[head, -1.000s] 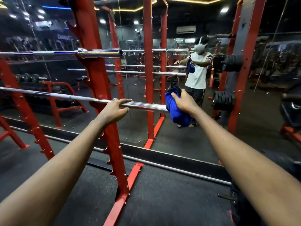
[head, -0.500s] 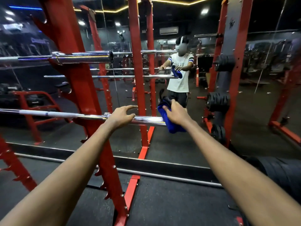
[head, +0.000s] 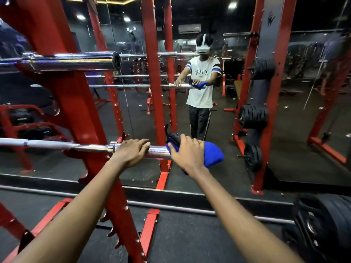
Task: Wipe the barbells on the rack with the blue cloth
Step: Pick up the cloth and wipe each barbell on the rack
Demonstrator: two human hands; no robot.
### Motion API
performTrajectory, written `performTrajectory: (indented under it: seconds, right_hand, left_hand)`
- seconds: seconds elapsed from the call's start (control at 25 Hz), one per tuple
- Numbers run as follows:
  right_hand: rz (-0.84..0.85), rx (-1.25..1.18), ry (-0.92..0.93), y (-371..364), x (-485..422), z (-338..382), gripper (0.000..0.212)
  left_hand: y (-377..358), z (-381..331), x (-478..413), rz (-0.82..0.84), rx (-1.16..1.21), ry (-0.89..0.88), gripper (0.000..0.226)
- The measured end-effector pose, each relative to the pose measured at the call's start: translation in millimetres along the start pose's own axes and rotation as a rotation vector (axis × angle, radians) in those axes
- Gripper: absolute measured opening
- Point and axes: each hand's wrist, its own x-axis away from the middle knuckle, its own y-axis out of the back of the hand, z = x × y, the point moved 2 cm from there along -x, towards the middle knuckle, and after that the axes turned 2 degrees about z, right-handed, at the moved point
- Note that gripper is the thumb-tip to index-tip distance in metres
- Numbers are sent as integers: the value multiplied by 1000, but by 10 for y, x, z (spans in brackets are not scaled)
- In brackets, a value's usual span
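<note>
Head cam, bar: lower barbell (head: 57, 144) lay across the hooks of the red rack (head: 81, 111), its chrome sleeve (head: 159, 151) pointing right, in front of the mirror (head: 294, 149).
L hand: L hand (head: 131, 151) sat on the sleeve just past the collar, fingers curled over the top, holding the bar.
R hand: R hand (head: 187, 153) gripped the blue cloth (head: 212, 153), fingers spread & curled over it, thumb on the near side. A close grip, no slack.
Cloth: bunched over the sleeve's free end, near my L fingers w/ a bit of bare chrome between. One corner hung below the bar. Couldn't tell if it wrapped all the way round.
Upper bar: upper barbell (head: 76, 62) rested on higher hooks, well apart from both hands, no cloth on it.
Reflection: my reflection (head: 201, 88) showed the same pose: both hands on one bar, cloth under one of them.
Step, my read: wiping the sleeve end of the lower bar.
Doing it well: I needed to squeeze the cloth right round & twist the wrist while sliding, so the underside got wiped too, not just the top. L hand's job was to brace vs. roll. The patch under it would be missed unless I shifted it.
Risk: a hard outward pull could drag the bar along the hooks, so light strokes along the axis.
Left, prob.: shaft, far sleeve, upper bar.
</note>
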Motion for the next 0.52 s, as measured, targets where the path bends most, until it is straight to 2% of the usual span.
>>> performTrajectory:
  seconds: [0.12, 0.24, 0.36, 0.52]
  right_hand:
    - [-22, -13, 3, -156, -10, 322, 43]
    - [-68, -59, 60, -232, 77, 366, 42]
    - [-80, -128, 97, -215, 182, 98, 53]
    - [-207, -84, -132, -184, 355, -161, 64]
  left_hand:
    - [-65, 205, -50, -117, -113, -43, 61]
    - [-163, 280, -37, -235, -144, -78, 44]
    - [-229, 241, -36, -340, -145, -48, 32]
    - [-276, 247, -62, -431, -100, -12, 30]
